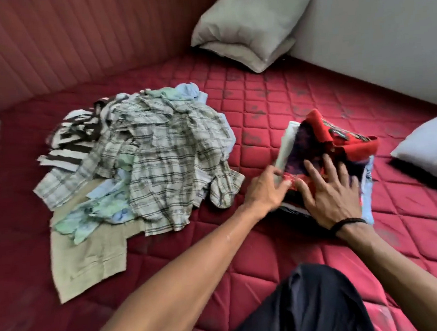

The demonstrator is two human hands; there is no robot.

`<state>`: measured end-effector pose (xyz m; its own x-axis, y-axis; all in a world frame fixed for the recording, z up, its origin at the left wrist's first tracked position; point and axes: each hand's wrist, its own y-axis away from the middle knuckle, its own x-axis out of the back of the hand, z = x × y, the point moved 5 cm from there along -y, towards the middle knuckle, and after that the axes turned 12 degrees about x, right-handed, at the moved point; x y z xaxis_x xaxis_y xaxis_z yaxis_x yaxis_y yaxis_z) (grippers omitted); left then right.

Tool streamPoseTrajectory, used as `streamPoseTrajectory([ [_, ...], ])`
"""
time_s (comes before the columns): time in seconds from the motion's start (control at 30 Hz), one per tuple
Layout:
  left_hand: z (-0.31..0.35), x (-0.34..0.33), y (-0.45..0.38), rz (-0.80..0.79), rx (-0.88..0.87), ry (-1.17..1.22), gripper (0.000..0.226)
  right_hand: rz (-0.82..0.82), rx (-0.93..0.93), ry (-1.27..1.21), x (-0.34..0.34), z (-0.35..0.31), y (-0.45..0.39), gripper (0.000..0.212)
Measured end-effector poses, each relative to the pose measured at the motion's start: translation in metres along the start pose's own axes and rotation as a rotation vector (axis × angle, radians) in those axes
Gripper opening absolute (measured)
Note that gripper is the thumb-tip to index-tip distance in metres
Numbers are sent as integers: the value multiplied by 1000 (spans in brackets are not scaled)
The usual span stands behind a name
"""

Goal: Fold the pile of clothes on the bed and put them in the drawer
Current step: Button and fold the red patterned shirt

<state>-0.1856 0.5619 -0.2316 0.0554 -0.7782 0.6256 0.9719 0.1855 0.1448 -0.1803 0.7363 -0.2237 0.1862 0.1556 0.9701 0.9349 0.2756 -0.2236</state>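
A loose pile of clothes [144, 155] lies on the red quilted mattress [272, 104], with a plaid shirt on top, striped and pale green pieces and a beige garment beneath. To its right sits a small stack of folded clothes [322, 145] topped by a red and dark purple garment. My left hand [264, 191] grips the left edge of that stack, fingers curled round the fabric. My right hand [330, 191], a black band at its wrist, presses flat on top of the stack with fingers spread.
Two grey pillows [251, 26] lean in the far corner against the wall. A white pillow [428, 148] lies at the right edge. A padded red headboard [74, 41] runs along the back. My dark-trousered knee [312, 303] rests on the mattress near me.
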Motion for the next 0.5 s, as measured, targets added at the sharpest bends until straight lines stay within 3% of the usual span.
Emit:
streamPoseTrajectory([
  [0.13, -27, 56, 39, 46, -143, -161, 22, -28, -38, 18, 4, -7, 0, 64],
  [0.2, -57, 94, 58, 108, -131, -189, 16, -51, -59, 30, 5, -19, 4, 65],
  [0.4, -200, 221, 104, 341, 106, -272, 19, -69, -185, 66, 2, -80, 17, 67],
  [0.5, -268, 276, 129, 483, 183, -362, 28, -95, -12, 93, -11, -148, 11, 57],
])
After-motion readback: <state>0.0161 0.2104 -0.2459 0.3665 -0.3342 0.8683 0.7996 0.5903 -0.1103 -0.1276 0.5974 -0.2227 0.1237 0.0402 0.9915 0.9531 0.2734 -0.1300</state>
